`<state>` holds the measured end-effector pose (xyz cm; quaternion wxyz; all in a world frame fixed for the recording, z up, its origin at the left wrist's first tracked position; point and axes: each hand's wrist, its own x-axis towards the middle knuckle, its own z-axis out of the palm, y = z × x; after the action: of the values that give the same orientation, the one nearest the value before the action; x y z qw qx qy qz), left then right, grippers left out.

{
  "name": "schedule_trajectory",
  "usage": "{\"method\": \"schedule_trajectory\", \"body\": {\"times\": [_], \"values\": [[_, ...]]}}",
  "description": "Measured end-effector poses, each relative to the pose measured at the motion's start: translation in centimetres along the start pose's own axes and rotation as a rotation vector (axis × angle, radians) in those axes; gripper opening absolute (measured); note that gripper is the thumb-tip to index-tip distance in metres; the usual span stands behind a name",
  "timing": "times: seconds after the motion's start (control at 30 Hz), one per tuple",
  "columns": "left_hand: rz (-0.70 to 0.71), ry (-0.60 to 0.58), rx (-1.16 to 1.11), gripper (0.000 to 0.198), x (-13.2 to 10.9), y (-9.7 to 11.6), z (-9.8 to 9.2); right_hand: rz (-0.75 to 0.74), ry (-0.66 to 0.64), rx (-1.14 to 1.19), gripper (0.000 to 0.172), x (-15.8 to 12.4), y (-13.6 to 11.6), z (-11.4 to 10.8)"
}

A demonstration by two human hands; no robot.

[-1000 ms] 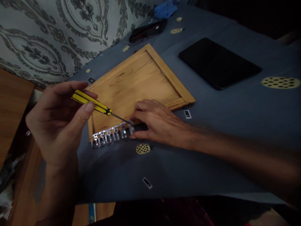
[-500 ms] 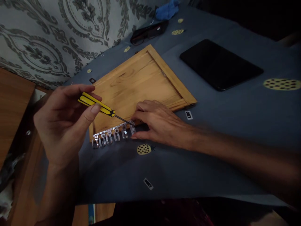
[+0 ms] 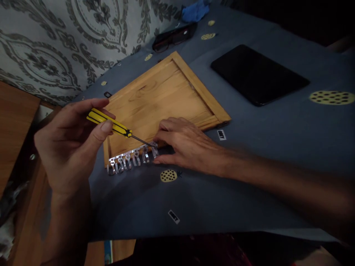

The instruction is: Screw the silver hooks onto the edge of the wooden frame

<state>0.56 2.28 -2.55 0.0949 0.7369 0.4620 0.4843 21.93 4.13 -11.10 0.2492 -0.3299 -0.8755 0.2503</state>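
Observation:
A wooden panel [image 3: 161, 96] with a raised frame lies on a blue-grey cloth. Along its near edge runs a row of several shiny metal hooks [image 3: 130, 159]. My left hand [image 3: 69, 147] is closed round a yellow-and-black screwdriver [image 3: 111, 125], whose thin shaft points right and down, its tip at the rightmost hook. My right hand [image 3: 188, 144] lies over the panel's near right corner, fingers curled against that same hook; whether they pinch anything is hidden.
A black tablet [image 3: 257, 74] lies flat at the back right. Dark glasses [image 3: 173, 37] and a blue cloth [image 3: 194, 11] lie at the far edge by a patterned wall. A wooden surface [image 3: 13, 125] stands at the left, beyond the cloth's edge.
My left hand and the screwdriver shifted a little right and back again; the tip stays at the rightmost hook. The right hand has not moved.

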Motion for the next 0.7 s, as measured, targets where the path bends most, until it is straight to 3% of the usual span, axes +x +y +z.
{"method": "schedule_trajectory", "body": {"times": [0.7], "values": [[0.031, -0.009, -0.042, 0.040, 0.16, -0.38, 0.19, 0.007, -0.017, -0.007, 0.035, 0.11, -0.18, -0.11]]}}
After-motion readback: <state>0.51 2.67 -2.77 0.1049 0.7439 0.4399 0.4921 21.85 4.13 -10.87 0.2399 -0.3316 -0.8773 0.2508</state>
